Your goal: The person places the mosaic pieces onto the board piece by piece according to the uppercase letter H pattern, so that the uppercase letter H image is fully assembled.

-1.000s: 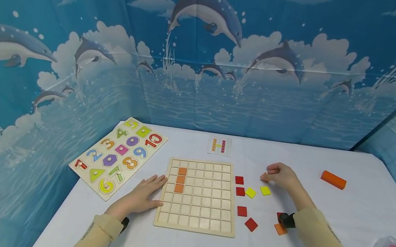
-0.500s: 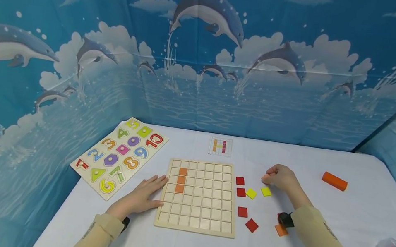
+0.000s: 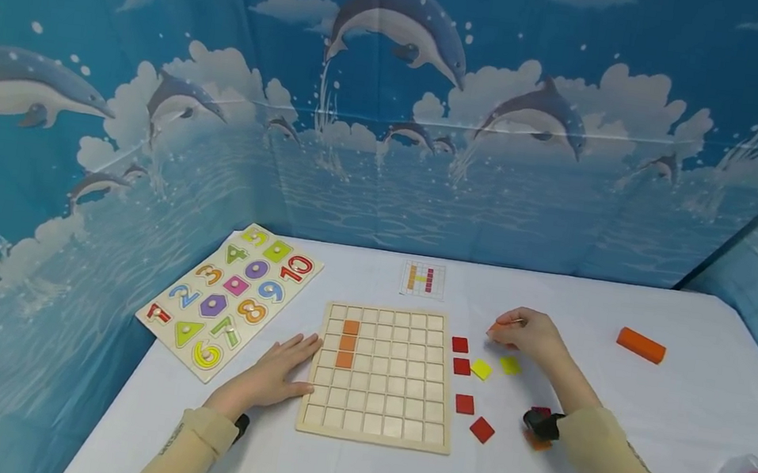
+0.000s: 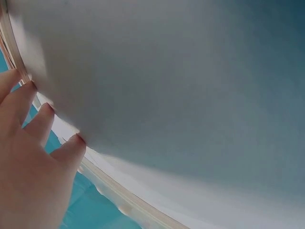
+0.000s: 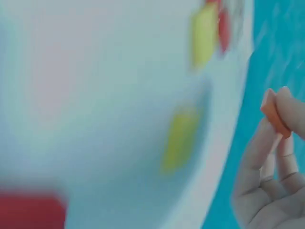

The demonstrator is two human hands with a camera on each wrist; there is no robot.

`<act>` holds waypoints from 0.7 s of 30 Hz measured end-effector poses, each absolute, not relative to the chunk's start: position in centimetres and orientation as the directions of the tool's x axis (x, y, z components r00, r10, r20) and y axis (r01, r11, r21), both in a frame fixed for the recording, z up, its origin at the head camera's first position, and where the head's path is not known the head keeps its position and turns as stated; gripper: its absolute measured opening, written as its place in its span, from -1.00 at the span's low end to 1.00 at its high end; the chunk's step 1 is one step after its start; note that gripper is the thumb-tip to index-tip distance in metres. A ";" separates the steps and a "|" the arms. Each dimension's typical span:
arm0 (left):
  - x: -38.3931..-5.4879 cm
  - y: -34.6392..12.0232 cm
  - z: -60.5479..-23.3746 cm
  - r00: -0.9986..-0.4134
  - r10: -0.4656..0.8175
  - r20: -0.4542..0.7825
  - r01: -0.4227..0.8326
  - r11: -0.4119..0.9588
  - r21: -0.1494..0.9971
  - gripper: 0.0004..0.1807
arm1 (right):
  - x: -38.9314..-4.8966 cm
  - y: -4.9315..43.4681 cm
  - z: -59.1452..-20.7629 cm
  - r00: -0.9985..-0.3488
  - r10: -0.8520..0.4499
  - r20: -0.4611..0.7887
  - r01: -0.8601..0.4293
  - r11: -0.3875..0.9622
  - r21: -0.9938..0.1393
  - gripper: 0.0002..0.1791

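Showing a small orange tile [image 3: 498, 326] pinched at the fingertips of the right hand [image 3: 530, 335], raised just above the white table [image 3: 617, 396].

The wooden grid board [image 3: 381, 375] is pressed flat by the straight-fingered left hand [image 3: 269, 379] at its near-left edge; three orange squares [image 3: 347, 343] are seated in a column of its second file. The thin, square-cut tile is held edge-on between thumb and fingers [image 5: 286, 107], right of the board, above loose red tiles [image 3: 460, 366] and yellow tiles [image 3: 480, 370].
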State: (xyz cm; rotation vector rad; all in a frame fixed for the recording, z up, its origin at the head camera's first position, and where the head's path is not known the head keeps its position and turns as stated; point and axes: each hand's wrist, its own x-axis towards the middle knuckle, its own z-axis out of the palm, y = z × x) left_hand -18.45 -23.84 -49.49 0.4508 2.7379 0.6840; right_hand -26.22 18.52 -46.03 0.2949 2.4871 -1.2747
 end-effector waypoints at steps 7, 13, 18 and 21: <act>-18.4 -23.9 -49.4 -0.910 0.366 -0.195 0.231 0.838 0.494 -0.18 | -23.5 12.8 -45.3 -0.937 -0.079 -0.339 0.264 0.474 -0.840 -0.63; -18.4 -24.0 -49.4 -0.909 0.364 -0.203 0.223 0.836 0.501 -0.18 | -21.7 8.0 -46.7 -0.935 -0.179 -0.307 0.219 0.391 -0.894 -0.65; -18.5 -24.0 -49.4 -0.905 0.372 -0.206 0.228 0.833 0.504 -0.18 | -20.9 4.1 -47.8 -0.932 -0.208 -0.298 0.206 0.374 -0.904 -0.77; -18.5 -24.1 -49.3 -0.905 0.372 -0.209 0.227 0.835 0.501 -0.19 | -20.6 1.9 -48.2 -0.930 -0.231 -0.286 0.184 0.380 -0.906 -0.83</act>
